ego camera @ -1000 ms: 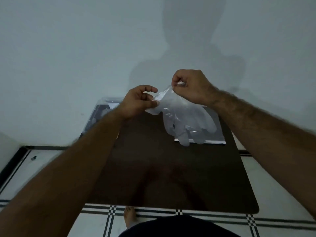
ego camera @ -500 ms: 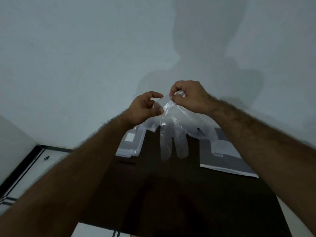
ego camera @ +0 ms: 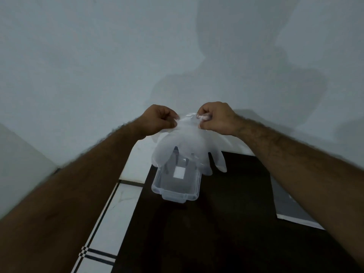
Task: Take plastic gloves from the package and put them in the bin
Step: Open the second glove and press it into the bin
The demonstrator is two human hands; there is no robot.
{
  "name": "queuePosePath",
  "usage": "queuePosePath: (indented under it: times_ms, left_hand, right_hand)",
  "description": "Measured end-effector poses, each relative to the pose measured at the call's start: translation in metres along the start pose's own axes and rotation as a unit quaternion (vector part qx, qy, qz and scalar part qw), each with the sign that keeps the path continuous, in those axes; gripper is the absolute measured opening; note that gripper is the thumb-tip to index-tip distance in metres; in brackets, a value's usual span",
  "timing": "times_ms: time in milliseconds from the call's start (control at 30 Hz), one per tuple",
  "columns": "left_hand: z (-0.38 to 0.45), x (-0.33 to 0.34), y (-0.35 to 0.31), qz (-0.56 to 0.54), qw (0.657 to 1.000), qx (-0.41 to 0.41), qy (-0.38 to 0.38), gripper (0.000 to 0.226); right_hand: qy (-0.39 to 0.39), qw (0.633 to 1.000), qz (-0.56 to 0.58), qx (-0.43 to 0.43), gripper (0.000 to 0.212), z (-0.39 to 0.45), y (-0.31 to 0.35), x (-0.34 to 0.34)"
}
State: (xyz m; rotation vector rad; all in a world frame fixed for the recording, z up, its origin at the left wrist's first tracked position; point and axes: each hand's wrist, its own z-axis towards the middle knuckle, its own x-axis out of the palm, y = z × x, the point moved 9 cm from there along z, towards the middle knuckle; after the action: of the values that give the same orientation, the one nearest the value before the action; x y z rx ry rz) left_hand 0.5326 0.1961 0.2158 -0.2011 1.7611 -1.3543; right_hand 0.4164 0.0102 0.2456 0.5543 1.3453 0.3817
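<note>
above the clear bin (ego camera: 175, 191), a plastic glove (ego camera: 185, 142) pinched at its cuff between left hand (ego camera: 160, 121) and right hand (ego camera: 217, 119) fingers

Thin translucent plastic glove (ego camera: 187, 142), clear glossy plastic bin (ego camera: 177, 191), dark matt table (ego camera: 226, 223).

No legible text shows; the bin's (ego camera: 177, 191) white label is blank.

We see a dim, bluish picture; light from behind us throws a broad soft shadow of head and arms on the wall (ego camera: 246, 62). The forearms stretch and smear toward the lower corners, the dark bench (ego camera: 226, 223) loses detail, and everything looks slightly soft
</note>
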Motion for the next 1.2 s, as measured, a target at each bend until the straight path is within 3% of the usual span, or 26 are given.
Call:
queuePosePath:
  times_ms: [233,400,533,633,733,833,1200]
  left_hand:
    - [0.076,-0.049,0.011,0.148,0.987,0.019,-0.066,0.016]
    - [0.096,-0.062,0.005,0.194,0.968,0.065,-0.147,0.014]
    - [0.068,-0.075,-0.016,0.144,0.952,0.16,-0.216,0.017]
    - [0.026,-0.072,-0.025,0.136,0.931,0.254,-0.224,0.015]
    - [-0.009,-0.053,-0.011,0.187,0.906,0.332,-0.187,0.015]
    - [-0.023,-0.019,0.02,0.26,0.891,0.358,-0.103,0.014]
    - [-0.023,0.079,0.122,0.358,0.887,0.283,0.071,0.023]
  right_hand:
    - [-0.102,0.994,-0.03,-0.002,0.013,0.074,0.003,0.02]
    - [-0.204,0.976,-0.058,-0.045,0.017,0.085,0.012,0.013]
    - [-0.277,0.957,-0.037,-0.077,0.014,0.061,0.026,-0.003]
    - [-0.296,0.95,-0.025,-0.101,0.011,0.027,0.031,-0.004]
    - [-0.266,0.958,-0.007,-0.102,0.016,-0.003,0.022,0.014]
    - [-0.199,0.974,-0.017,-0.108,0.017,-0.021,0.012,0.049]
    - [0.058,0.984,-0.155,-0.068,0.022,-0.028,-0.058,0.178]
